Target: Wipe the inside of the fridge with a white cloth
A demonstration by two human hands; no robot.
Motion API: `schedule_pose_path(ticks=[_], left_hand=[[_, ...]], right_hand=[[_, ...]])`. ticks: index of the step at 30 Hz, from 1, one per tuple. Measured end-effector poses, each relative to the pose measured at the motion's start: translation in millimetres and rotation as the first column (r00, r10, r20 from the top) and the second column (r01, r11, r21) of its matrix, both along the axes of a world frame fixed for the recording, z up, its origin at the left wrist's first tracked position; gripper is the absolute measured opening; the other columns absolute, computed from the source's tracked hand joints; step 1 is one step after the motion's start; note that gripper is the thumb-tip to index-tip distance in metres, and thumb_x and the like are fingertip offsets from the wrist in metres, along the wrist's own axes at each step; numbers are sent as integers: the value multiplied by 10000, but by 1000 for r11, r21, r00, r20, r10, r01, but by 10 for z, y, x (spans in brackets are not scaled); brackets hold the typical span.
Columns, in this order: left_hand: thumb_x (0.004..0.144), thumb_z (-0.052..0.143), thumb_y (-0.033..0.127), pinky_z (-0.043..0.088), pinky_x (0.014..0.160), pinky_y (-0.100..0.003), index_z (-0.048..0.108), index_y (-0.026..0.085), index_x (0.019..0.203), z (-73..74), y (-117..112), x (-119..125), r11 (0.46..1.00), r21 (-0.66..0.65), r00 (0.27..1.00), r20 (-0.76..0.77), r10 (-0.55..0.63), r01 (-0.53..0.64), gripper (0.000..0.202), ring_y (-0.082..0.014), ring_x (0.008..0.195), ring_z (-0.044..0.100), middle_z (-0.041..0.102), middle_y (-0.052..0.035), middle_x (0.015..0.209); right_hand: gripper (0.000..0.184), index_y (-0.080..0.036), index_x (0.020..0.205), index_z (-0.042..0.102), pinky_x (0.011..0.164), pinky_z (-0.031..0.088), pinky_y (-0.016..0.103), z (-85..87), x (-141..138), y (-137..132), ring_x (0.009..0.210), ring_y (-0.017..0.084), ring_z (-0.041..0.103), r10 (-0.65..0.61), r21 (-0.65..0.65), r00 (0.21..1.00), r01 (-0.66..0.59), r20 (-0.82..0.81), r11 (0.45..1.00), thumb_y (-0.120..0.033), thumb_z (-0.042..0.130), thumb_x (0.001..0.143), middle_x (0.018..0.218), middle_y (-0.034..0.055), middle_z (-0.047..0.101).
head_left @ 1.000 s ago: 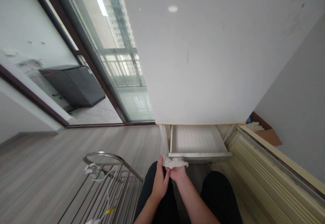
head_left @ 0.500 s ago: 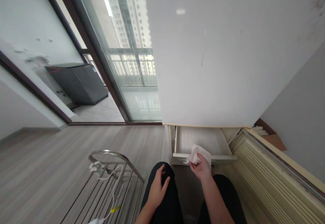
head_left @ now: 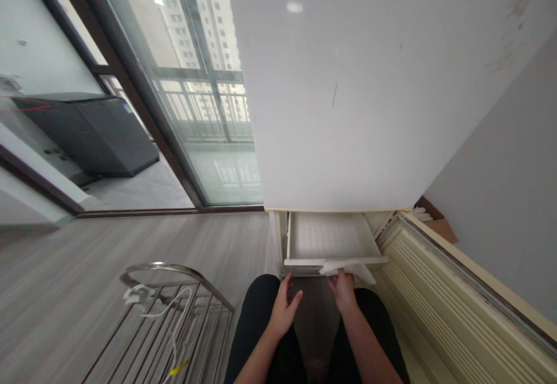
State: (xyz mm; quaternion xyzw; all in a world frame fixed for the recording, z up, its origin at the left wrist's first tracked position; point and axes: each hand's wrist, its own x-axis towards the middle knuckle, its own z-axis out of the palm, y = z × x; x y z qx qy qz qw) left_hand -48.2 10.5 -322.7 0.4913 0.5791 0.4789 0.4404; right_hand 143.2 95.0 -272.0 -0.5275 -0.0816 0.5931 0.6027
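Observation:
A pulled-out white drawer (head_left: 304,261) sits in the low part of the cabinet in front of me. At its front, right of the middle, a white cloth (head_left: 354,269) lies against the drawer's front face. My right hand (head_left: 345,294) grips the cloth from below, with the fingertips partly hidden behind it. My left hand (head_left: 284,311) hovers over my left knee, just short of the drawer's left front corner. Its thumb and fingers are apart, and it holds nothing.
An open cream cabinet door (head_left: 452,291) with ribbed panels stands to the right. Behind it are a cardboard box (head_left: 441,230) and a grey wall. At left is a metal rack (head_left: 174,314) carrying a white cable (head_left: 176,329). Beyond it is a sliding glass door (head_left: 213,111).
My right hand has brought the cloth down from above the drawer's front edge to its front face. My left hand has moved forward, nearer the drawer. The view has shifted right.

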Motion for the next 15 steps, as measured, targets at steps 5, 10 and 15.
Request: schedule_pose_path(ticks=[5, 10, 15], left_hand=[[936, 599, 628, 473, 1144, -515, 297, 279, 1612, 14, -46, -59, 997, 18, 997, 21, -74, 73, 819, -329, 1476, 467, 331, -163, 1685], [962, 587, 594, 436, 1186, -510, 246, 330, 1638, 45, -162, -173, 990, 34, 991, -9, -137, 137, 802, -319, 1541, 373, 234, -119, 1735], [967, 574, 590, 424, 1196, -540, 215, 306, 1651, -16, -118, -114, 984, 12, 982, -74, -176, 177, 823, -324, 1536, 384, 263, -132, 1725]], right_hand=[[284, -230, 1076, 637, 713, 603, 265, 2, -421, -100, 857, 155, 709, 16, -59, 997, -21, -75, 998, -209, 636, 793, 1002, -14, 738], [363, -217, 1120, 655, 713, 591, 253, 251, -640, -54, 847, 172, 709, -6, 20, 997, 8, -78, 1000, -142, 632, 766, 926, -6, 740], [359, -190, 1213, 640, 663, 564, 241, 521, -704, 309, 775, 161, 685, 28, 31, 997, -26, -66, 999, -122, 606, 862, 872, -8, 726]])
